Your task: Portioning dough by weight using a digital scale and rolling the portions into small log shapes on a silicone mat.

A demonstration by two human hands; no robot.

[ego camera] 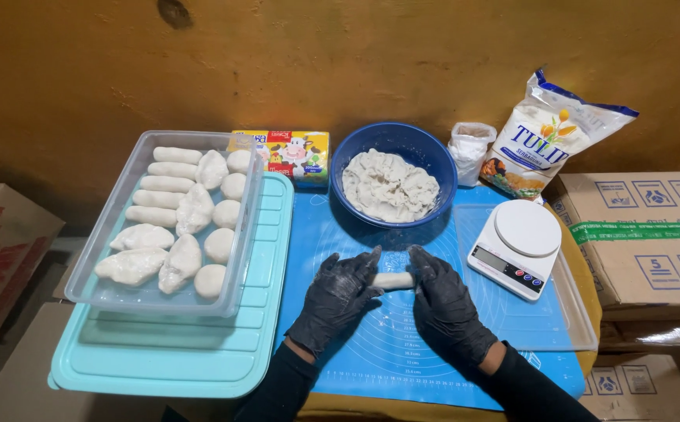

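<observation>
My left hand (338, 291) & right hand (442, 301), both in black gloves, pinch a short white dough roll (393, 280) btwn them, one hand closed on each end, roll lying crosswise just above the blue silicone mat (371, 352) on the table. Straight behind the roll: blue bowl (434, 160) w/ a lump of white dough (387, 186) inside. To my right, touching the mat's edge, a white digital kitchen scale (516, 246) sits on a clear tray (578, 328). Behind that, a flour bag (547, 137), white w/ blue trim, leans on the yellow wall, and a small knotted plastic bag (469, 144) of white powder stands btwn it & the bowl. To my left, a clear plastic container (113, 227) rests on a turquoise lid (199, 352); inside are shaped dough pieces (180, 215), some long rolls, some folded crescents, some round balls. A yellow-red carton (293, 152) stands behind the container, beside the bowl. Cardboard boxes (645, 234) stack at far right.
</observation>
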